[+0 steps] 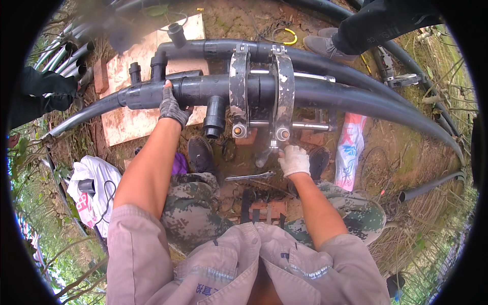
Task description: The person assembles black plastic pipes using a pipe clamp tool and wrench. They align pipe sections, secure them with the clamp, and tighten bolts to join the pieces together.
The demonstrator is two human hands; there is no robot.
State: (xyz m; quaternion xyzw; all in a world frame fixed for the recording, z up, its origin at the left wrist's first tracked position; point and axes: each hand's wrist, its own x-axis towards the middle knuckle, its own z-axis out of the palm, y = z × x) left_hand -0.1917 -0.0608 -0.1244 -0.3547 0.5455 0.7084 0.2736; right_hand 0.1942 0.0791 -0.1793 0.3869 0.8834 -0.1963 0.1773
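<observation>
My left hand (174,108), in a dark grey glove, rests against a thick black pipe fitting (145,95), its visible fingers spread apart. A short black branch outlet (214,117) sticks out just to its right. Two worn metal clamp rings (239,91) encircle the pipe (325,92) further right, joined by shiny guide rods (307,125). My right hand (295,161), in a white glove, is closed beside the lower bolt end (274,144) of the right ring. What its fingers hold, if anything, is hidden. A blurred greyish shape (262,157) shows left of it.
On the ground between my feet lies a metal wrench (250,176). White plastic bags stand at left (94,185) and right (351,152). A second black pipe (213,48) runs behind, over a board (124,127). Another person's leg (378,28) is at upper right.
</observation>
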